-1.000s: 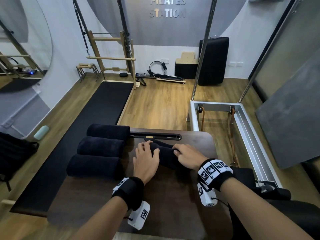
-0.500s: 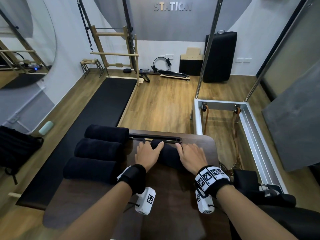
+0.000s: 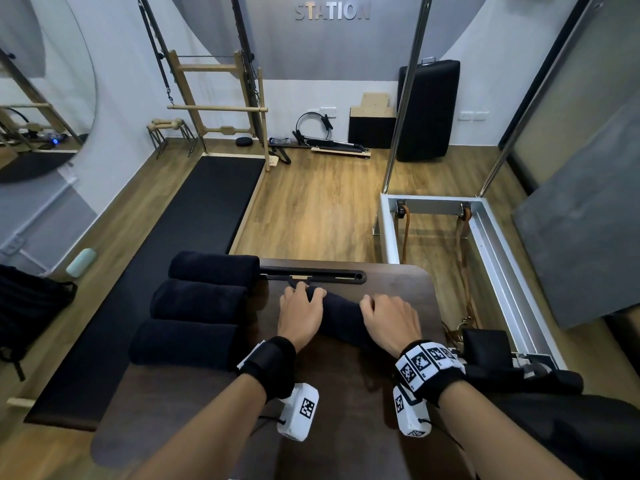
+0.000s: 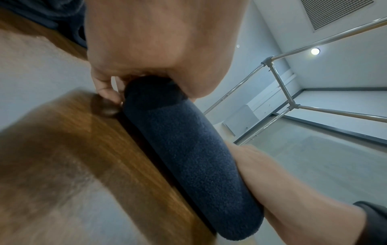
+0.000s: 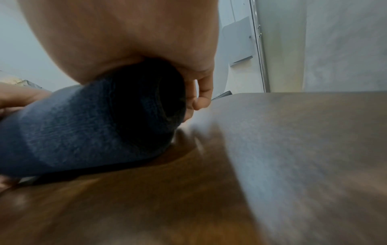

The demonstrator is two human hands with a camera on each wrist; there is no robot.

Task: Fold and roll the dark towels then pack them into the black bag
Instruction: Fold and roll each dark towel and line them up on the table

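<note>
Since a second ago my hands have pushed the roll [image 3: 341, 315] farther up the desk [image 3: 346, 393], close to the slot [image 3: 311, 276] at its far edge. My left hand [image 3: 301, 315] curls over the roll's left end and my right hand [image 3: 389, 320] over its right end, fingers wrapped round the far side, the roll lying under both palms at frame centre. Three finished rolls [image 3: 197, 303] lie side by side at centre left, overhanging the desk's left edge; that makes four dark towels. One black bag [image 3: 27, 306] sits at the left edge of the frame.
</note>
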